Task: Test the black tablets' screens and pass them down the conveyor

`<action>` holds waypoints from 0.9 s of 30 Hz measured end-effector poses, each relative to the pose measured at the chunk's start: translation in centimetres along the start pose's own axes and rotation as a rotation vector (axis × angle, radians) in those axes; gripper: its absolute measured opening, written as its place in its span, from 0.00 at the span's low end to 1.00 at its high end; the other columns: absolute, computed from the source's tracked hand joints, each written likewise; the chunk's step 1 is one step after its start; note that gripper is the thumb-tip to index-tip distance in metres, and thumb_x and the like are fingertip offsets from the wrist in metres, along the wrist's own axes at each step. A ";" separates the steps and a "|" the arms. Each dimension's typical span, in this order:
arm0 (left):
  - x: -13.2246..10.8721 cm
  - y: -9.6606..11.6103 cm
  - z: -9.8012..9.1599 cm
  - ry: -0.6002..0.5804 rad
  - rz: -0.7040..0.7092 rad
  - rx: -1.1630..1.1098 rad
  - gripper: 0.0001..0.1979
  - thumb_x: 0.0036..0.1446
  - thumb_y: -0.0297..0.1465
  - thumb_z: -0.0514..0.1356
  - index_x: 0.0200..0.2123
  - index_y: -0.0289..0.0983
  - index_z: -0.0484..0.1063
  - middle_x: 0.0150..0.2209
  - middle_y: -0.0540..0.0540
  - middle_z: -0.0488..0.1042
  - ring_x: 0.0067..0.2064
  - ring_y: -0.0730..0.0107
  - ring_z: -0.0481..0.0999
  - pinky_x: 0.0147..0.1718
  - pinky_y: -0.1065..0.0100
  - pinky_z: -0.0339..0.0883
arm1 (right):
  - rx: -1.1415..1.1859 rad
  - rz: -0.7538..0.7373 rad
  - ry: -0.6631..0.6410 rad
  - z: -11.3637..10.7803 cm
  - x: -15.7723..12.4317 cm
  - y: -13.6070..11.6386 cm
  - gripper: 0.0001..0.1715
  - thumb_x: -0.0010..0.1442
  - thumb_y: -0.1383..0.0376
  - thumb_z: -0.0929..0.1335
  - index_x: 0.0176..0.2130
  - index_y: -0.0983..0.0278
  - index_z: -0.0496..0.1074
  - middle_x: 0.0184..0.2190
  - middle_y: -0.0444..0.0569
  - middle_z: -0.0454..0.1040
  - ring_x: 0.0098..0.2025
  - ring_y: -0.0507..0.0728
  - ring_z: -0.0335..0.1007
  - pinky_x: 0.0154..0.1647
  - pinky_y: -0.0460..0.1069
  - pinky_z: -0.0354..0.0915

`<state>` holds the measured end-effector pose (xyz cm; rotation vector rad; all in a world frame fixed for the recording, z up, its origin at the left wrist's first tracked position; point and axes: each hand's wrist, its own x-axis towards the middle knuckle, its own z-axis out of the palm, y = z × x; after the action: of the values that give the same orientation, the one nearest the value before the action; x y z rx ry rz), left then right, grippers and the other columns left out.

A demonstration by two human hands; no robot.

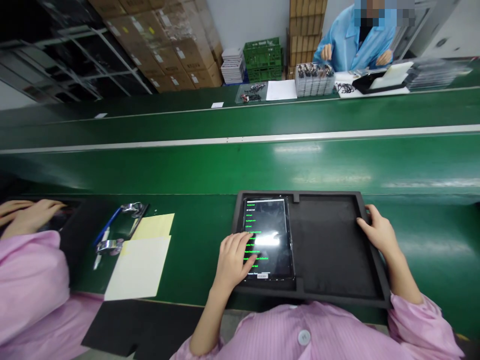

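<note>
A tablet with a lit screen lies in the left compartment of a black foam tray. Lines of mostly green text run down its screen, and a bright reflection crosses the middle. My left hand rests over the tablet's left side, fingers stretched out and thumb apart, partly covering the text. At the tray's right edge, my right hand grips the rim, its thumb on the inner side and fingers along the outside. The tray's right compartment holds nothing.
Left of the tray lie paper sheets, a blue pen and rolls of tape. A co-worker's hands are at the far left. Across the green conveyor, a person in blue sits behind stacked clear trays.
</note>
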<state>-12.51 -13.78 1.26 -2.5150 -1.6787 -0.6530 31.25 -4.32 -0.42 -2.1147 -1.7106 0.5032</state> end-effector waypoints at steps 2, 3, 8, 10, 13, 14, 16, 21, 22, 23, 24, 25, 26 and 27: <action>0.0 0.0 0.1 -0.009 0.005 -0.011 0.23 0.69 0.42 0.48 0.56 0.34 0.68 0.49 0.38 0.76 0.50 0.55 0.73 0.53 0.54 0.61 | -0.002 0.007 -0.009 0.0 0.0 -0.1 0.23 0.54 0.52 0.64 0.46 0.60 0.68 0.31 0.51 0.78 0.29 0.64 0.73 0.27 0.50 0.60; -0.1 0.0 0.1 -0.010 -0.002 -0.014 0.23 0.69 0.42 0.48 0.57 0.34 0.67 0.50 0.38 0.76 0.51 0.55 0.73 0.53 0.54 0.61 | -0.003 0.012 -0.016 -0.1 0.0 -0.1 0.23 0.54 0.52 0.64 0.46 0.60 0.68 0.31 0.52 0.78 0.30 0.64 0.73 0.27 0.51 0.61; -0.1 -0.1 0.0 -0.004 -0.011 -0.012 0.23 0.68 0.40 0.50 0.60 0.35 0.66 0.52 0.39 0.76 0.52 0.55 0.72 0.54 0.54 0.61 | -0.011 0.031 -0.042 -0.4 0.0 -0.5 0.23 0.54 0.51 0.63 0.46 0.60 0.68 0.31 0.51 0.77 0.30 0.64 0.73 0.28 0.51 0.61; -0.1 0.0 0.0 -0.001 0.000 -0.010 0.22 0.68 0.39 0.50 0.61 0.35 0.66 0.52 0.39 0.76 0.53 0.55 0.72 0.55 0.54 0.60 | -0.011 0.020 -0.041 -0.4 0.0 -0.6 0.23 0.54 0.51 0.63 0.46 0.60 0.68 0.30 0.51 0.77 0.29 0.64 0.72 0.28 0.51 0.61; -0.1 0.1 -0.1 -0.014 0.004 -0.003 0.21 0.68 0.37 0.50 0.60 0.35 0.66 0.53 0.39 0.76 0.54 0.55 0.71 0.56 0.52 0.59 | -0.010 0.008 -0.037 -0.3 -0.1 -0.6 0.23 0.55 0.51 0.63 0.46 0.59 0.67 0.30 0.51 0.77 0.29 0.64 0.72 0.28 0.51 0.61; -0.1 0.2 -0.2 -0.025 0.002 0.003 0.21 0.68 0.37 0.50 0.60 0.36 0.67 0.53 0.40 0.76 0.54 0.55 0.72 0.57 0.52 0.58 | -0.014 0.012 -0.039 -0.4 -0.2 -0.5 0.23 0.55 0.51 0.63 0.46 0.59 0.67 0.29 0.51 0.77 0.29 0.64 0.72 0.28 0.51 0.61; 0.2 0.0 -0.7 -0.047 -0.001 0.007 0.20 0.68 0.36 0.50 0.59 0.38 0.68 0.52 0.41 0.77 0.53 0.55 0.72 0.57 0.50 0.58 | -0.007 0.021 -0.060 -0.6 -0.1 -0.2 0.23 0.55 0.50 0.63 0.46 0.59 0.66 0.29 0.50 0.76 0.30 0.65 0.73 0.28 0.52 0.62; 4.3 -1.7 -1.8 -0.020 0.025 -0.012 0.21 0.68 0.36 0.50 0.61 0.36 0.65 0.54 0.39 0.74 0.55 0.55 0.72 0.58 0.51 0.62 | 0.145 -0.052 -0.149 -1.1 2.0 0.1 0.21 0.57 0.45 0.62 0.39 0.58 0.65 0.26 0.48 0.74 0.32 0.64 0.73 0.34 0.52 0.65; 5.8 -2.0 -1.6 -0.042 0.049 -0.019 0.21 0.68 0.36 0.50 0.60 0.37 0.65 0.54 0.39 0.74 0.56 0.55 0.72 0.58 0.52 0.63 | 0.153 -0.052 -0.122 -1.0 2.7 -0.2 0.21 0.58 0.45 0.62 0.38 0.58 0.65 0.26 0.48 0.74 0.33 0.64 0.73 0.34 0.53 0.65; 7.4 -2.2 -1.2 -0.084 0.085 -0.028 0.20 0.68 0.36 0.50 0.60 0.37 0.65 0.54 0.39 0.74 0.56 0.56 0.72 0.58 0.54 0.64 | 0.146 -0.029 -0.077 -0.8 3.3 -0.6 0.21 0.58 0.45 0.61 0.38 0.58 0.66 0.27 0.48 0.74 0.33 0.64 0.73 0.34 0.53 0.65; 9.1 -2.3 -0.7 -0.139 0.131 -0.035 0.19 0.68 0.35 0.50 0.59 0.37 0.66 0.54 0.40 0.74 0.56 0.57 0.73 0.57 0.55 0.66 | 0.137 0.012 -0.030 -0.5 4.0 -1.1 0.21 0.58 0.46 0.61 0.40 0.59 0.67 0.27 0.49 0.74 0.33 0.64 0.73 0.34 0.53 0.65; 10.6 -2.1 0.0 -0.198 0.180 -0.039 0.19 0.68 0.35 0.51 0.58 0.37 0.67 0.55 0.40 0.73 0.55 0.58 0.73 0.56 0.57 0.68 | 0.132 0.058 0.007 -0.2 4.5 -1.6 0.21 0.58 0.47 0.61 0.42 0.59 0.68 0.28 0.49 0.74 0.34 0.64 0.73 0.33 0.53 0.64; 11.9 -1.9 0.8 -0.249 0.226 -0.037 0.18 0.68 0.34 0.51 0.58 0.36 0.67 0.55 0.39 0.73 0.56 0.58 0.73 0.55 0.57 0.68 | 0.135 0.096 0.032 0.1 5.0 -2.0 0.22 0.58 0.48 0.61 0.43 0.60 0.68 0.28 0.50 0.74 0.34 0.64 0.73 0.33 0.53 0.64; 12.9 -1.5 1.5 -0.284 0.266 -0.030 0.19 0.67 0.34 0.52 0.58 0.35 0.67 0.56 0.38 0.73 0.56 0.57 0.73 0.55 0.56 0.68 | 0.148 0.115 0.044 0.5 5.3 -2.4 0.22 0.58 0.49 0.61 0.44 0.60 0.69 0.29 0.50 0.74 0.35 0.64 0.73 0.33 0.53 0.64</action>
<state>-9.16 -1.50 4.36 -2.8933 -1.3673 -0.3130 30.06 1.32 0.11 -2.1096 -1.4860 0.5922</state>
